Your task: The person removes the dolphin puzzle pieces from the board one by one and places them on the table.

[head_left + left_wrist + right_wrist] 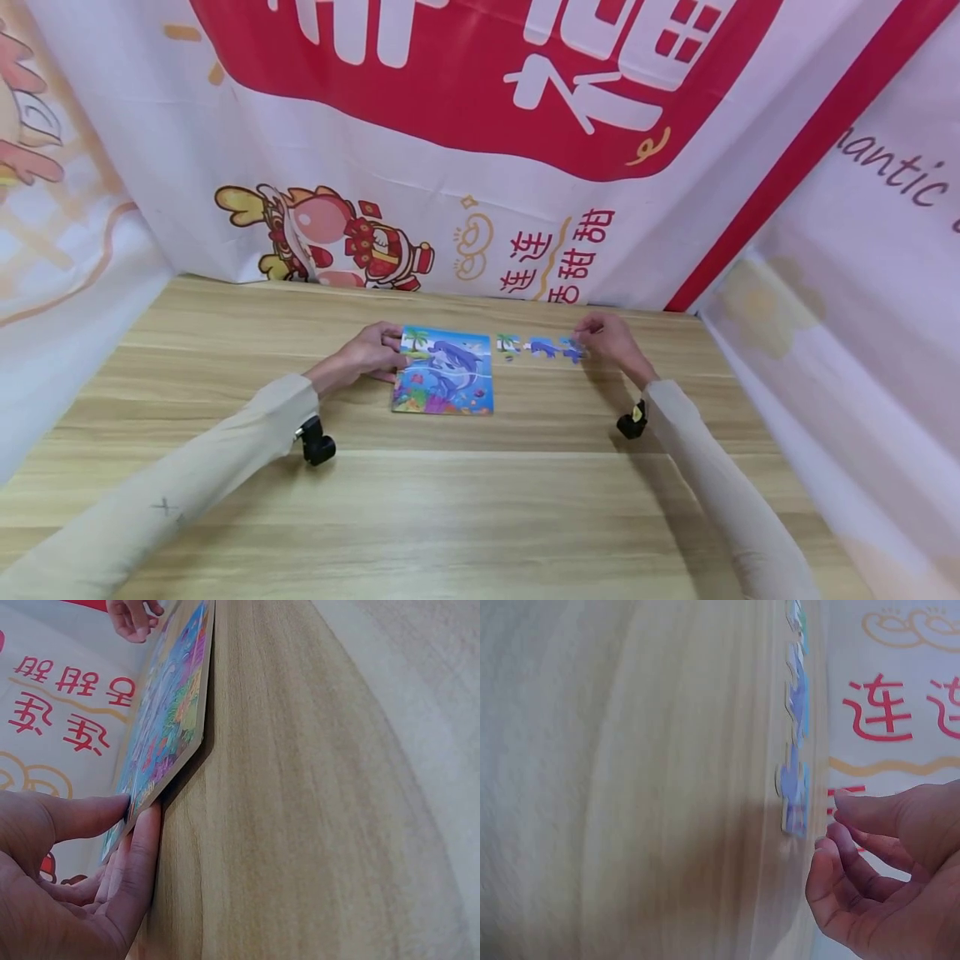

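Observation:
My left hand (pixel 371 350) grips the left edge of a flat board (pixel 450 383) with a colourful dolphin picture. In the left wrist view, the thumb lies on the board's printed face and the fingers are under its edge, tilting the board (pixel 169 712) up from the table. Three small jigsaw pieces lie in a row to its right: one with a palm tree (pixel 507 342), one with a purple-blue dolphin part (pixel 542 347), and a blue one (pixel 572 350) at the right end. Beside that end piece (pixel 793 802) is my right hand (pixel 607 337), fingers loosely bent and holding nothing.
The wood-grain table (pixel 450 508) extends toward me. A white and red printed cloth (pixel 450 125) hangs right behind the pieces, and more cloth (pixel 847 333) stands along the right side. Small black wrist devices (pixel 318 443) hang below both sleeves.

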Demonstrator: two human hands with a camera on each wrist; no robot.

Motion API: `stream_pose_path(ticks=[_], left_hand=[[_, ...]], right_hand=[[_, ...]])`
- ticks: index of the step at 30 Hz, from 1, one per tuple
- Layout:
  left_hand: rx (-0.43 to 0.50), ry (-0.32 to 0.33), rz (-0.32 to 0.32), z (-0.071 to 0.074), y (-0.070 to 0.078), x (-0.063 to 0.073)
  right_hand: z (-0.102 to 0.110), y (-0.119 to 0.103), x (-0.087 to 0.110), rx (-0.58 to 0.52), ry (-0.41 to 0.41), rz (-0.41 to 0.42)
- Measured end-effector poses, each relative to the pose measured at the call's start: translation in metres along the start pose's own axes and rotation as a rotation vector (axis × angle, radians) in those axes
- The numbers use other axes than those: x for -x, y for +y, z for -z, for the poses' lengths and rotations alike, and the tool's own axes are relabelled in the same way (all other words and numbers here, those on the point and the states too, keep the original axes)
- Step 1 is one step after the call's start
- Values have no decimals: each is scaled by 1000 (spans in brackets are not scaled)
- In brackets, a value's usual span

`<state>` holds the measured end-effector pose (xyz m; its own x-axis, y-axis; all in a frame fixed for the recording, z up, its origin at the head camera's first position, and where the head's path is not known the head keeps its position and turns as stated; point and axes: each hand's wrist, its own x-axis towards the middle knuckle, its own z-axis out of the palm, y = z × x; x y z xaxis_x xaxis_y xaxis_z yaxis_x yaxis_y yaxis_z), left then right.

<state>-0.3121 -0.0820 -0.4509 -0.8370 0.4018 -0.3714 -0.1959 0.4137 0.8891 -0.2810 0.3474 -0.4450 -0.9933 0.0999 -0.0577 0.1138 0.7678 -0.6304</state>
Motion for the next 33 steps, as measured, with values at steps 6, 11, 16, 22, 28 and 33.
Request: stream_pose_path(ticks=[6, 11, 16, 22, 28, 33], left_hand=[[25, -6, 6, -4, -3, -4], [22, -5, 29, -3, -3, -4], [48, -13, 58, -2, 2, -3], [80, -11, 90, 4, 5, -2], [111, -32, 100, 10, 7, 2], [151, -40, 71, 16, 6, 7]], right_hand=[[-10, -13, 2, 2, 17, 92], [-24, -37, 2, -6, -7, 178], [-40, -68, 3, -9, -43, 237], [-66, -104, 8, -51, -138, 268], [-95, -129, 15, -95, -196, 325], [-119, -142, 30, -110, -208, 378]])
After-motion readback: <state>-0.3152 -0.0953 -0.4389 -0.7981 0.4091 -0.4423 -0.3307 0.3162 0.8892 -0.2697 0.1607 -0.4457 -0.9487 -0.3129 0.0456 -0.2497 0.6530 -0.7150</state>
